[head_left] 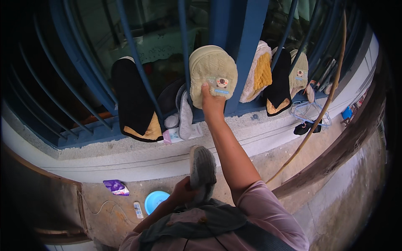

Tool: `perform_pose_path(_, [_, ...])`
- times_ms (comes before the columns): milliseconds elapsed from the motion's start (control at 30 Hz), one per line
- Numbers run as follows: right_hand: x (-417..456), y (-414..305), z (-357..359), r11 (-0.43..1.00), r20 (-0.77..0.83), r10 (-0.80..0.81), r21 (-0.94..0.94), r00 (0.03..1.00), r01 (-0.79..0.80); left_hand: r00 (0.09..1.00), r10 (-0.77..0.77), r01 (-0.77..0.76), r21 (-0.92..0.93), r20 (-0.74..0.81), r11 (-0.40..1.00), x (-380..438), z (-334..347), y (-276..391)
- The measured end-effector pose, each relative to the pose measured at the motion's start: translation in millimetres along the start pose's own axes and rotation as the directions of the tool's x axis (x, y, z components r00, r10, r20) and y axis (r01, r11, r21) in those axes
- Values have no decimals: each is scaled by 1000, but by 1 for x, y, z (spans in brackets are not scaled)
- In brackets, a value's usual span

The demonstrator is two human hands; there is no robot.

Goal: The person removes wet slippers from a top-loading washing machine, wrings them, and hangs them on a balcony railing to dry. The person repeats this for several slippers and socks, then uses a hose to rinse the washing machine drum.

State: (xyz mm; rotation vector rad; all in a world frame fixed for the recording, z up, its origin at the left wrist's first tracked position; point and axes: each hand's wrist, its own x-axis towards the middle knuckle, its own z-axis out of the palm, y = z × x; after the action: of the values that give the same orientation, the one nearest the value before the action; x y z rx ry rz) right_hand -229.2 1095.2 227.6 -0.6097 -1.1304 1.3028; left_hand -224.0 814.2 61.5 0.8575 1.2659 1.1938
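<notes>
My right hand (214,105) reaches up to the barred window and grips a beige plush slipper (209,64) with a bear patch. Its thumb lies on the plush front; the other fingers are hidden. The slipper stands upright against the blue bars, its rounded toe uppermost. Down near my body, my left hand (185,190) holds dark grey footwear (203,166), apparently a slipper, whose lower part is partly hidden. Left of the beige slipper, grey slippers (184,117) lean on the sill. Beyond them stands a black slipper (132,94) with tan lining.
Blue window bars (127,34) rise behind the concrete sill (100,149). Further right lean a yellow-and-white slipper (258,73), a black one (278,78) and another beige one (300,73). Hangers (309,113) hang near a slanting pole (317,120). Below are a blue basin (155,200), purple packet (115,187) and power strip (138,210).
</notes>
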Motion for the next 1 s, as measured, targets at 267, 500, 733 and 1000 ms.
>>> perform_pose_path(267, [12, -3, 7, 996, 30, 9, -85, 1000, -7, 999, -21, 19, -43, -42, 999, -1, 12, 0])
perform_pose_path(500, [0, 3, 3, 983, 65, 27, 179, 997, -38, 995, -27, 32, 62, -91, 998, -5, 15, 6])
perform_pose_path(733, [-18, -6, -24, 975, 233, 167, 103, 958, -195, 997, 48, -46, 43, -55, 998, -24, 24, 26])
perform_pose_path(1000, [-68, -2, -65, 975, 234, -38, -203, 971, 87, 972, 124, -91, 164, -199, 982, -56, 28, 32])
